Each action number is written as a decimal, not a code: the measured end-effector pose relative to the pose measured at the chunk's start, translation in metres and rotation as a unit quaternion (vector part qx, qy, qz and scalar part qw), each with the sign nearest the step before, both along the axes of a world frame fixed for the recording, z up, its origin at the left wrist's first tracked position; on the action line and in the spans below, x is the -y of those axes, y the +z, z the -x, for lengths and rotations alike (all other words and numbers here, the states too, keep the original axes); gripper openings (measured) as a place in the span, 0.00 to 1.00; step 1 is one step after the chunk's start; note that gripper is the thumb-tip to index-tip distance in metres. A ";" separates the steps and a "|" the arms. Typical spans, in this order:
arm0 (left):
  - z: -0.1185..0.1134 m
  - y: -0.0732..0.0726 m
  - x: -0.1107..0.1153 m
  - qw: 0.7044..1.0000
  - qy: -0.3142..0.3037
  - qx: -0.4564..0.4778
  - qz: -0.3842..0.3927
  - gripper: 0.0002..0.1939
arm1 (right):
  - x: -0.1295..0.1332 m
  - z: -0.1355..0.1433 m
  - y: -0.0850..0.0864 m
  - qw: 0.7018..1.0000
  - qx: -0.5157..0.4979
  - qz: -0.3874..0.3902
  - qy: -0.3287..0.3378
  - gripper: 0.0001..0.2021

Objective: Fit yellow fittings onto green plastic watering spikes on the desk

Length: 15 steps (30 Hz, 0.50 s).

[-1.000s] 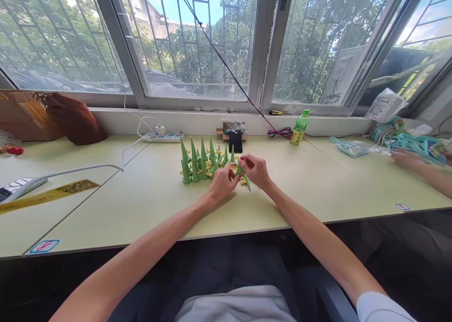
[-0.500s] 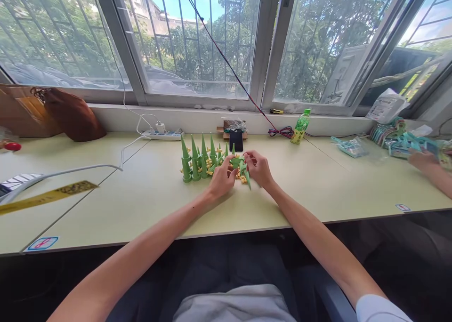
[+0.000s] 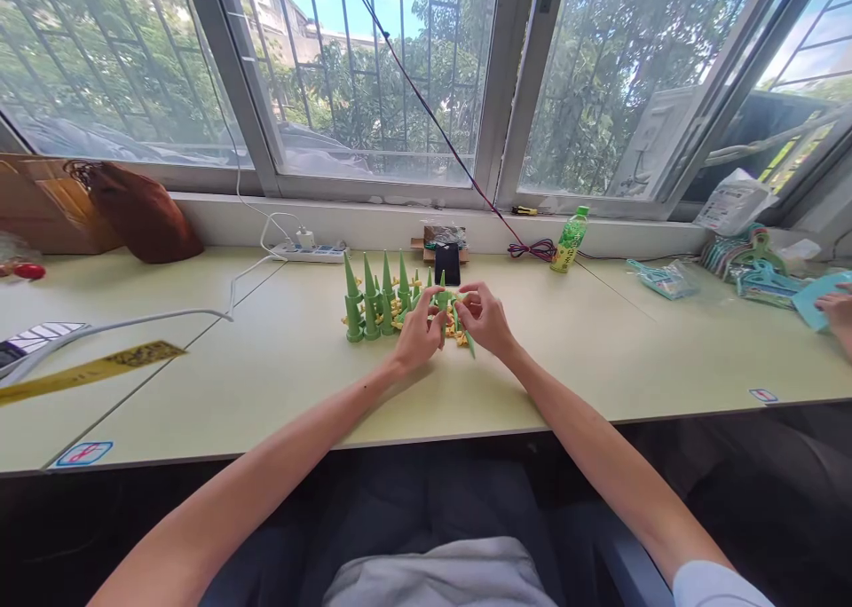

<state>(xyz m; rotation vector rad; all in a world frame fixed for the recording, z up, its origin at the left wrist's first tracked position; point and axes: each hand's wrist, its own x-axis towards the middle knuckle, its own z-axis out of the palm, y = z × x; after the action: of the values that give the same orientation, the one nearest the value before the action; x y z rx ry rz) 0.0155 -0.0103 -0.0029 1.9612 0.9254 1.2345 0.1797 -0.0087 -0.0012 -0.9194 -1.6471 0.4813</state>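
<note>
Head view: mid-desk [image 3: 612, 341], between front and back edges, the left hand's [image 3: 417, 330] grip curves part-open at an upright green cone [image 3: 443, 303]; the right hand's [image 3: 488, 319] nearly closes above a tilted green cone [image 3: 471, 345]. Whether either holds anything, I cannot tell; steady the upright one low.

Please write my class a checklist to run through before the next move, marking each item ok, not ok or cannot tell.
1. Both bare hands at the work: ok; left hand and right hand are at the pieces.
2. Leftmost green, pointed, plastic-looking cones upright: ok.
3. Secure hold on a piece: cannot tell; the fingers hide the contact.
4. Small yellow, irregular, plastic-looking pieces kept apart from the cones: not ok; they lie among them.
5. Green-capped, slim plastic bottle away from both hands: ok; it stands farther back, to the right.
6. Co-worker's hand away from the cones: ok; it is at the far right.
</note>
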 end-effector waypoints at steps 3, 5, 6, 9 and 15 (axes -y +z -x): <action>0.000 0.002 0.002 1.000 0.005 -0.005 -0.019 0.18 | 0.002 0.000 0.002 1.000 0.009 -0.003 -0.009 0.11; -0.001 0.003 0.004 0.999 0.010 -0.018 -0.038 0.18 | 0.003 -0.001 0.002 1.000 0.015 -0.007 -0.015 0.11; -0.001 0.004 0.004 0.999 0.011 -0.020 -0.041 0.17 | 0.003 -0.001 0.002 1.000 0.016 -0.009 -0.016 0.11; -0.001 0.005 0.006 0.999 0.012 -0.017 -0.039 0.17 | 0.003 -0.001 0.003 1.000 0.018 -0.015 -0.018 0.10; -0.001 0.004 0.006 1.000 0.007 -0.009 -0.016 0.17 | 0.004 -0.001 0.004 0.999 0.024 -0.022 -0.007 0.10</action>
<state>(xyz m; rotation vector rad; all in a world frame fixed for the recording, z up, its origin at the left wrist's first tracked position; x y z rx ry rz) 0.0162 -0.0158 0.0013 1.9956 0.9352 1.2486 0.1807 -0.0130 0.0032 -0.9165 -1.6870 0.4149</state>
